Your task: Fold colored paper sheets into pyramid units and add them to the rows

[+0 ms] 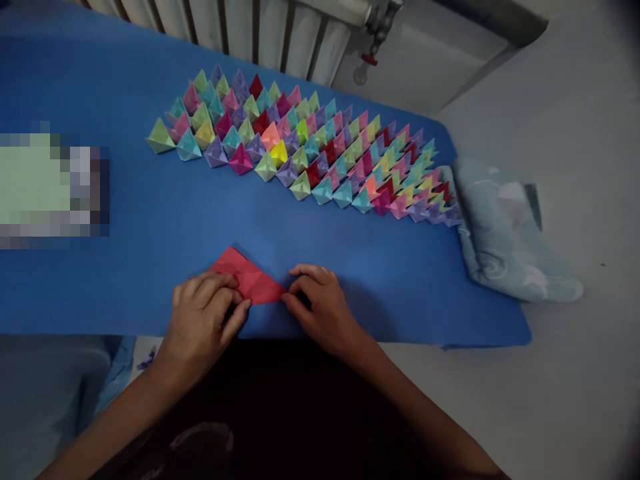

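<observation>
- The paper [249,280], red and folded, lies flat at lower centre of the frame on the mat [150,220].
- My left hand [203,317] grips its left end, fingers curled over it.
- My right hand [320,303] pinches its right tip.
- Rows of folded shapes [310,147] stand above, well apart.

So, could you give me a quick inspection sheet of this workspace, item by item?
Surface: blue mat, lying flat.
Job's things: red paper, partly folded, near the mat's front edge.
Clutter: many coloured folded paper shapes in rows at the back; pale blue cloth at the mat's right end; blurred patch at left.
Hands: left hand grips the paper's left part; right hand pinches its right corner.
Cables: nothing seen.
Surroundings: white radiator behind; grey floor to the right.
</observation>
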Tool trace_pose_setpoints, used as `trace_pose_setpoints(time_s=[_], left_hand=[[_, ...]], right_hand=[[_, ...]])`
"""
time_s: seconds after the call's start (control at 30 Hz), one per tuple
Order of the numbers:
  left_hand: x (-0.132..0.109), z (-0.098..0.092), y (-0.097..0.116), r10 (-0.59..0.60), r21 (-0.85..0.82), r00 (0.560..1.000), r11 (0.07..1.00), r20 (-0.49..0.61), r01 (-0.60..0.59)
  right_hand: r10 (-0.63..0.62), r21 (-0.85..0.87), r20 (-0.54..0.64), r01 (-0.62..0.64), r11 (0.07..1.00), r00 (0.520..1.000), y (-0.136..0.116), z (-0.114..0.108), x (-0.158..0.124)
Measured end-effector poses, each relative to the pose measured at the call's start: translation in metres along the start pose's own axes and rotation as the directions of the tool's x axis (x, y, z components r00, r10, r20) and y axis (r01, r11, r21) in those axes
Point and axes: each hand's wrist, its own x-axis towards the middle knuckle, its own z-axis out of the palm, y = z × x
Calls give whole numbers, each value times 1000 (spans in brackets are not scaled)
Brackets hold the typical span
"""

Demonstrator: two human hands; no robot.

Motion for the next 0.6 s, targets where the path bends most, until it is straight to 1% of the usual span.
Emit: trace_pose_setpoints(time_s=[0.2,0.27,0.37,0.43,0.5,0.6], left_hand=[[-2,-4,-2,-24,-32,999,999,21,25],[-3,-5,-2,4,-16,1000,1000,22,-3],[-3,-6,0,77,-11,997,997,30,-76],[-3,-5,2,122,-25,992,992,31,-121],[-4,-5,2,148,-27,988,989,34,-147],[-5,-4,2,144,-23,989,989,42,-143]], right_hand=[[62,-51,38,-60,997,997,-5,-4,2],[68,-108,63,-60,992,996,-9,-8,2],[72,-218,147,-39,975,987,-18,-12,2],[72,-262,201,-17,965,977,-23,-14,3],[86,-268,228,-22,963,970,-26,-14,3],[141,-204,229,-94,975,963,-26,-13,5]])
